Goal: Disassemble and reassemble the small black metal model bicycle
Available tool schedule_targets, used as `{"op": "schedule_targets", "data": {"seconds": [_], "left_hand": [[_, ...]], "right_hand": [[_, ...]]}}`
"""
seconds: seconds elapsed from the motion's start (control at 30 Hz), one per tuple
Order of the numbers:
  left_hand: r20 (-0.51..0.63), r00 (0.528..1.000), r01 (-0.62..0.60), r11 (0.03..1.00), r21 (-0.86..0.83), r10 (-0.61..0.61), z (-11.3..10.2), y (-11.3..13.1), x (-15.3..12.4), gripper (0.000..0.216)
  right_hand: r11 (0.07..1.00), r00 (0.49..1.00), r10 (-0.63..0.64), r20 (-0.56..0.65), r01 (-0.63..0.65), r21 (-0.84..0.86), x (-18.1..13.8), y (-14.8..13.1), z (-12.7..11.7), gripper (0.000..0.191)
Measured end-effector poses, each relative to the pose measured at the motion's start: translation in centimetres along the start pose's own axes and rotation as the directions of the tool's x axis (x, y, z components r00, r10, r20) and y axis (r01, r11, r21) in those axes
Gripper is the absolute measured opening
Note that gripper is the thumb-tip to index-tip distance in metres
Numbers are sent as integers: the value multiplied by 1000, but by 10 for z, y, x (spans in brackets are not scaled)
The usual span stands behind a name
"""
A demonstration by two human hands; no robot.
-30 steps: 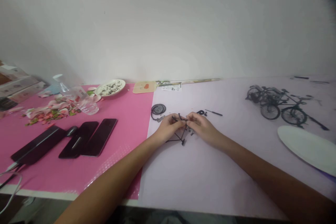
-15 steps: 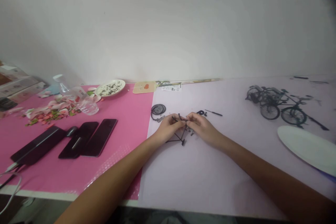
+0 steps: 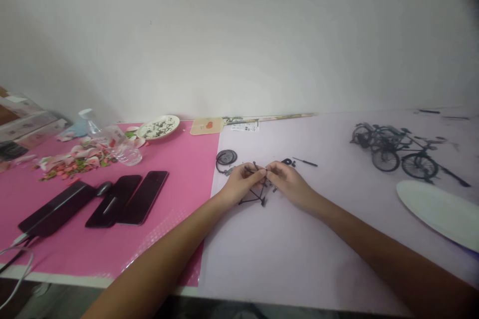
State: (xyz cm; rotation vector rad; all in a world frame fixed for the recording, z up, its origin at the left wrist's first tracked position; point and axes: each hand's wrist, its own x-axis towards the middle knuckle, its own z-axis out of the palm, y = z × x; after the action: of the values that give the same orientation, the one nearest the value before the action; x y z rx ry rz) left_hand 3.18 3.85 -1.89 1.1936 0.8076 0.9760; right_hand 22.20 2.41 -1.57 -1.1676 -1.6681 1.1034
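Observation:
My left hand [image 3: 239, 183] and my right hand [image 3: 289, 182] meet over the pale mat [image 3: 284, 244], fingertips pinched together on a small black model bicycle frame [image 3: 257, 195]. The frame's thin tubes hang below my fingers and touch the mat. Two black toy wheels [image 3: 225, 157] lie just left of my left hand. A small screwdriver [image 3: 305, 162] and tiny black parts [image 3: 287, 161] lie just beyond my right hand.
Assembled model bicycles [image 3: 396, 149] stand at the right, with a white plate [image 3: 437, 212] in front of them. On the pink mat [image 3: 112, 239] lie dark phones [image 3: 127, 199], a plastic bottle [image 3: 112, 139], pink scraps [image 3: 75, 159] and a dish [image 3: 157, 126]. A cable [image 3: 15, 264] hangs at the left edge.
The hands stay pinched on the frame in the same spot. The camera has shifted slightly; nothing on the table has moved.

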Motion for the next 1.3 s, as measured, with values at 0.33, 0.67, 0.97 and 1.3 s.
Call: {"op": "schedule_targets", "data": {"seconds": [0.33, 0.67, 0.97, 1.3], "left_hand": [[-13, 1000, 3, 1000, 2, -3, 2, 5, -2, 43], [-2, 1000, 5, 1000, -9, -5, 3, 8, -3, 45], [8, 1000, -1, 1000, -20, 1, 0, 4, -1, 46], [1, 1000, -6, 999, -40, 6, -3, 0, -1, 44]], "right_hand": [[999, 994, -8, -112, 3, -48, -2, -6, 1, 29], [973, 941, -205, -270, 166, -161, -7, -21, 2, 21], [929, 913, -324, -247, 259, -264, -9, -20, 2, 14], [903, 897, -380, -227, 308, -298, -6, -15, 1, 9]]}}
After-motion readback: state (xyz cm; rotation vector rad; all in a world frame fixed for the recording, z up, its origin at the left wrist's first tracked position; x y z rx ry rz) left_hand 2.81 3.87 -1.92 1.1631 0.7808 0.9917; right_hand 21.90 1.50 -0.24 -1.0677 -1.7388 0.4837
